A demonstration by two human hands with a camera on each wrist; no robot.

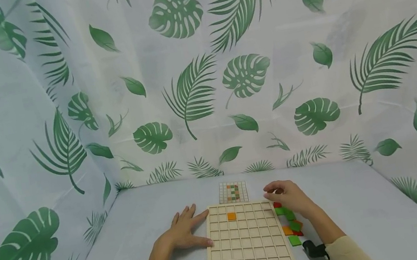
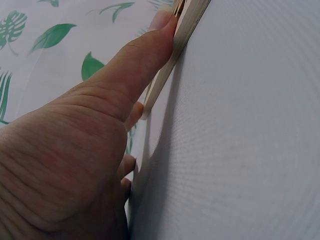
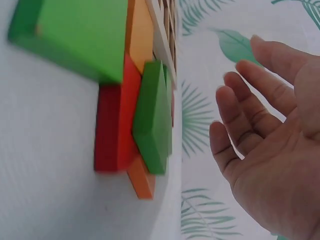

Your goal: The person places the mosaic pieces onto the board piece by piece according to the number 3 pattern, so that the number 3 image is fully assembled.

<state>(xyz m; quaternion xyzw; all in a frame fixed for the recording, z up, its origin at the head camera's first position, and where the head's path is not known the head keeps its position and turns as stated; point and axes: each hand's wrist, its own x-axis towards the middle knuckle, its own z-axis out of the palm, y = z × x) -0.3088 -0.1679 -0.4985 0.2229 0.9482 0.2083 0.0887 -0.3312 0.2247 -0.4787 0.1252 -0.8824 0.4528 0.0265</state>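
A square wooden grid board (image 1: 249, 240) lies on the table with one orange tile (image 1: 231, 216) in a compartment near its far left. My left hand (image 1: 186, 228) is spread beside the board, thumb and index finger touching its left edge; in the left wrist view the thumb (image 2: 145, 55) presses the wooden side. Above the board's far right corner hovers my right hand (image 1: 288, 194). Its fingers (image 3: 232, 107) bend loosely, with nothing visible between them. Beside the board's right edge lies a loose pile of green tiles (image 3: 152, 120), red tiles (image 3: 110, 127) and orange tiles (image 1: 287, 230).
Behind the board lies a small pattern card (image 1: 233, 192) with a grid and coloured squares. A single green tile (image 1: 294, 240) lies near the front of the pile. A white leaf-print curtain (image 1: 201, 81) surrounds the pale table (image 1: 334, 183) at the back and sides.
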